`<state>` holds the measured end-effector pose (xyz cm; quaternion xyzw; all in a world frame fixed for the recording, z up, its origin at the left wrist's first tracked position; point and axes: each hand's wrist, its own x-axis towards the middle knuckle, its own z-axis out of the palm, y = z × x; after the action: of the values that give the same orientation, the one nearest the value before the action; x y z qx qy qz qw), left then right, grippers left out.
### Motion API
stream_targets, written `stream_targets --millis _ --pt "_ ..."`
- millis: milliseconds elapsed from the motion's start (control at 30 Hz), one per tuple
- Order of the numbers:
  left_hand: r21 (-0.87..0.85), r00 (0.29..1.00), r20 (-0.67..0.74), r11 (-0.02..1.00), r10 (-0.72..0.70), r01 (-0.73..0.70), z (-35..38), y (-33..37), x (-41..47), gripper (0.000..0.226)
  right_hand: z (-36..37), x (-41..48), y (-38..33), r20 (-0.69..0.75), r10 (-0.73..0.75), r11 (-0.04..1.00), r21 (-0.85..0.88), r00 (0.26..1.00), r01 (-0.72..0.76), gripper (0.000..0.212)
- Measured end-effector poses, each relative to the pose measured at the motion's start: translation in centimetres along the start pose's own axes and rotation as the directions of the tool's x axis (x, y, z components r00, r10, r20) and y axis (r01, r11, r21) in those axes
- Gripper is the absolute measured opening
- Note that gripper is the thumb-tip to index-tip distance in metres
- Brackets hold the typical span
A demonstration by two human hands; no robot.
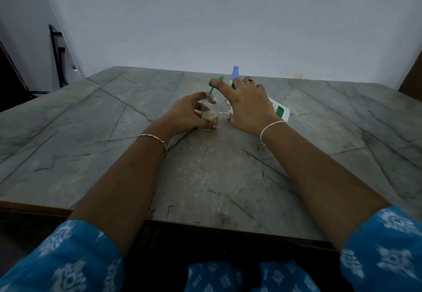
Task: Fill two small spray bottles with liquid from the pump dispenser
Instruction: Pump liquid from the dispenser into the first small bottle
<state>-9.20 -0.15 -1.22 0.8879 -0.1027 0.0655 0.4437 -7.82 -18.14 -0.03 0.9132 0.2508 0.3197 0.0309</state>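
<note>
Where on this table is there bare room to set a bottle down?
Free: the near table between the forearms, the stretch left of the left hand, and right of the pump dispenser. Crowded: the far middle, where the right hand, small bottle and blue-capped bottle bunch.

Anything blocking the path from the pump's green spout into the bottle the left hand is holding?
Nothing visible. The small bottle in the left hand has no cap on, and the green spout of the pump dispenser, under the right hand, reaches down to its open neck.
</note>
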Motion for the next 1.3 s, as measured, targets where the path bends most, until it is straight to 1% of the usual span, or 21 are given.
stream_targets --millis 67,200,333,433,533,600,833,967,1200,1300 --pt "0.000 1.000 0.004 1.000 0.005 -0.005 0.0 -0.1 0.0 0.091 -0.1 0.0 0.0 0.008 0.001 1.000 0.008 1.000 -0.001 0.082" --pt "0.011 1.000 0.009 1.000 0.028 -0.028 -0.1 0.1 0.0 0.074 -0.2 0.2 -0.1 0.008 0.011 0.999 0.050 1.000 -0.011 0.077" --pt "0.026 0.999 0.005 0.999 0.038 -0.038 0.0 0.2 -0.1 0.082 0.0 0.4 -0.3 0.003 0.018 0.997 0.079 1.000 -0.018 0.073" --pt "0.039 0.999 0.003 0.999 0.037 -0.037 0.0 -0.1 0.2 0.084 0.1 0.3 0.0 -0.002 0.005 0.997 0.075 1.000 -0.005 0.077" --pt "0.069 0.999 0.003 0.997 0.032 -0.032 0.0 -0.3 0.4 0.090 -0.1 0.1 0.4 0.032 -0.012 0.996 0.087 0.999 0.010 0.082" --pt "0.072 0.999 -0.002 0.997 0.038 -0.037 -0.1 -0.3 0.4 0.089 -0.2 0.1 0.4 0.043 -0.017 0.995 0.097 0.999 0.013 0.081" --pt "0.087 0.998 0.001 0.994 0.070 -0.070 0.3 0.3 0.1 0.084 -0.5 0.2 0.3 0.044 -0.002 0.990 0.143 0.999 -0.004 0.069" --pt "0.099 0.997 -0.009 0.992 0.080 -0.079 0.4 0.5 0.1 0.087 -0.4 0.1 0.4 0.039 -0.007 0.991 0.134 0.999 0.002 0.073" --pt "0.109 0.996 -0.019 0.990 0.087 -0.085 0.6 0.5 0.1 0.091 -0.3 -0.2 1.4 0.062 -0.028 0.982 0.187 0.998 0.016 0.086" --pt "0.101 0.995 -0.019 0.991 0.093 -0.091 0.7 0.7 0.0 0.089 -0.4 -0.2 1.4 0.071 -0.027 0.978 0.209 0.997 0.012 0.082"
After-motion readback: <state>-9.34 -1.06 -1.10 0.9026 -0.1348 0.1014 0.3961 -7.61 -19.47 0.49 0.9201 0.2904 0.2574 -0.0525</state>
